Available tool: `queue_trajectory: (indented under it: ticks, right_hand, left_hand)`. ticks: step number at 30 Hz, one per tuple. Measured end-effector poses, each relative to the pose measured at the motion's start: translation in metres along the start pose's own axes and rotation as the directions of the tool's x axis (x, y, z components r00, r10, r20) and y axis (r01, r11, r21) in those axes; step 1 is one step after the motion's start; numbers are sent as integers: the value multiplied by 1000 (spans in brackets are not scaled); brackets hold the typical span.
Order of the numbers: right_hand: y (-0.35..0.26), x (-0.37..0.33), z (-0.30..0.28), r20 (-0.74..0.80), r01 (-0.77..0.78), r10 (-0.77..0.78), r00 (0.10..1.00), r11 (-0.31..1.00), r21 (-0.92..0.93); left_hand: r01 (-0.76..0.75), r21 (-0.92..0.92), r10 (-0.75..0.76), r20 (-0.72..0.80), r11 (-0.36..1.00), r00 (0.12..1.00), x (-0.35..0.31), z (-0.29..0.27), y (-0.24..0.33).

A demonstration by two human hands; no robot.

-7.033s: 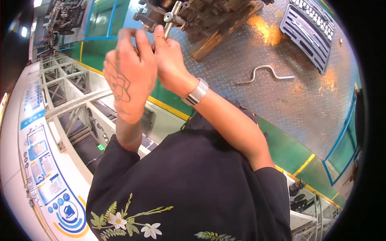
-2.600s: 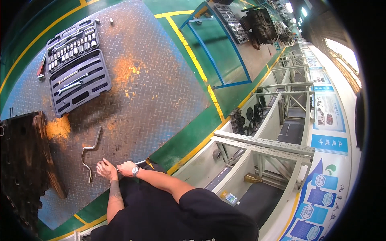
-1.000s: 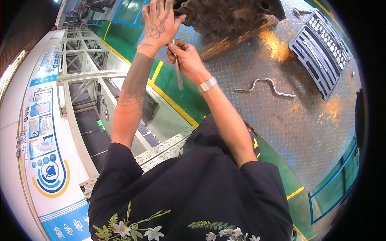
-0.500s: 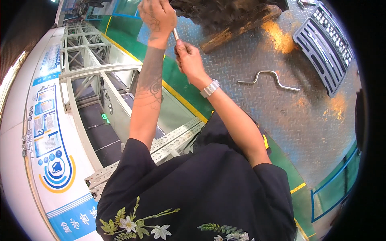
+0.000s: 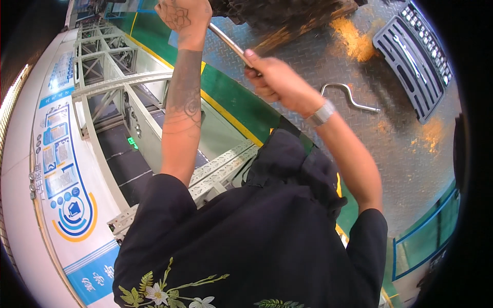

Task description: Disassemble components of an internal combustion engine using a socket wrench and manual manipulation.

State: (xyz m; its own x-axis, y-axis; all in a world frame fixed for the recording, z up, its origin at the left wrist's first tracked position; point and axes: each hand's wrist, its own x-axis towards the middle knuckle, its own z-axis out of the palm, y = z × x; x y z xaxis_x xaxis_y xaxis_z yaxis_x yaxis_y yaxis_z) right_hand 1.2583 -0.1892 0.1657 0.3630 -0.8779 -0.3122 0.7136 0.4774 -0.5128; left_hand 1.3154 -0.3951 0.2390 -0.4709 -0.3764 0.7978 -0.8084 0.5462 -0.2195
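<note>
Right hand [image 5: 280, 82] is clenched around the near end of a slim, polished metal tool handle [image 5: 230, 43], which runs as a straight rod up and to the left toward the dark, rough-cast engine block [image 5: 267, 13] at the far edge of view. Left hand [image 5: 182, 15], tattooed on its back, is closed at the far end of the same rod, just beside the block; what its fingers grip underneath cannot be told. The two hands are apart, one at each end of the handle. A metal-link wristwatch [image 5: 322, 113] sits on the right wrist.

The block rests on grey diamond-tread steel plate [image 5: 411, 154], rust-stained orange in patches. On the plate to the right lies a bent, cranked chrome speed brace [image 5: 349, 95], untouched. Farther right stands an open grey socket set case [image 5: 416, 56] with ribbed rows of sockets. To the left, a pale perforated steel lattice frame [image 5: 128, 97].
</note>
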Motion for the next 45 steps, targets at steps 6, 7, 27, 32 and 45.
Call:
queue_trajectory:
  ticks: [6, 7, 27, 32, 45]
  right_hand:
    - [-130, -20, -51, -150, -42, -347, 926, 300, -953]
    - [-152, -25, -46, -54, -2, -393, 918, 132, -991]
    - [-12, -104, -39, -413, 42, -823, 389, 464, -885]
    - [104, -140, -55, -846, 40, -512, 146, 858, -512]
    - [0, 31, 57, -742, 415, -542, 394, 826, -383]
  left_hand:
    - [253, -30, -253, -9, 967, 967, -2, 5, 11]
    - [306, -43, -307, -4, 951, 952, 1, -2, 18]
    - [560, -592, -626, 116, 580, 771, -107, -7, 26]
    - [423, -648, -561, -7, 633, 828, -116, 5, 23]
    - [386, -822, -486, 156, 419, 860, -109, 27, 7]
